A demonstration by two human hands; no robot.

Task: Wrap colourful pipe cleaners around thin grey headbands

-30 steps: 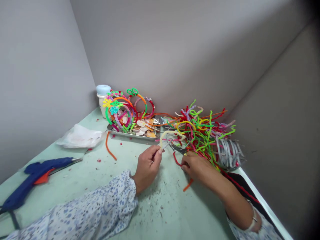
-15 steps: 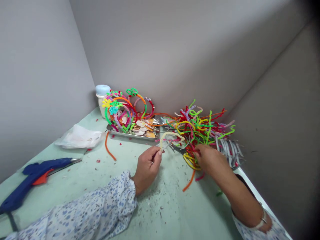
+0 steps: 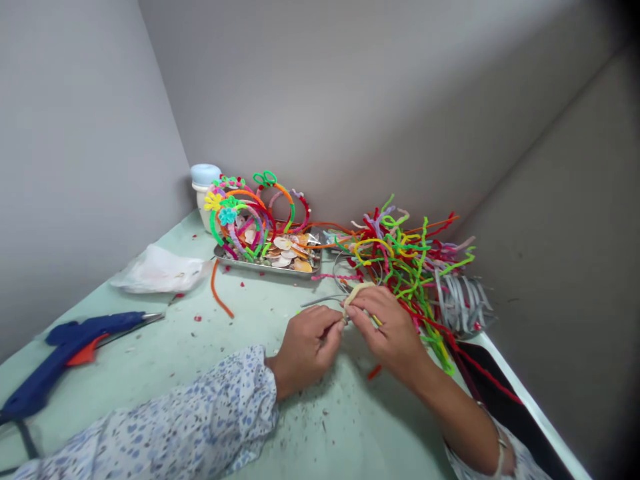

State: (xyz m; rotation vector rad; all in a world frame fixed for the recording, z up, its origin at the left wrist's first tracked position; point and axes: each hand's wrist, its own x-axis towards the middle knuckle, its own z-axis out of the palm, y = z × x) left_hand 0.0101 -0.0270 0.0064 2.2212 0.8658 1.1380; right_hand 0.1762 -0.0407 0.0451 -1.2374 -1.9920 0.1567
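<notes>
My left hand [image 3: 311, 343] is closed in a pinch near the table's middle, its fingertips on the end of a cream pipe cleaner [image 3: 357, 291]. My right hand [image 3: 387, 327] touches the same cream strip just to the right, fingers closed, tips almost meeting the left ones. Behind them, a thin grey headband [image 3: 320, 301] lies partly hidden. A tangled heap of colourful pipe cleaners [image 3: 417, 257] spreads beyond my right hand, and a red one [image 3: 480, 367] trails toward the right edge.
A metal tray [image 3: 265, 268] holds decorated headbands [image 3: 240, 220] and round pieces. Beside it stand a white jar [image 3: 203, 200] and a plastic bag [image 3: 160, 270]. A blue glue gun [image 3: 65, 357] lies at left; grey bands [image 3: 460, 303] sit at right.
My right hand has moved left from the heap to meet my left hand. My left hand has shifted slightly right. The heap has shifted and a red strand now trails right.
</notes>
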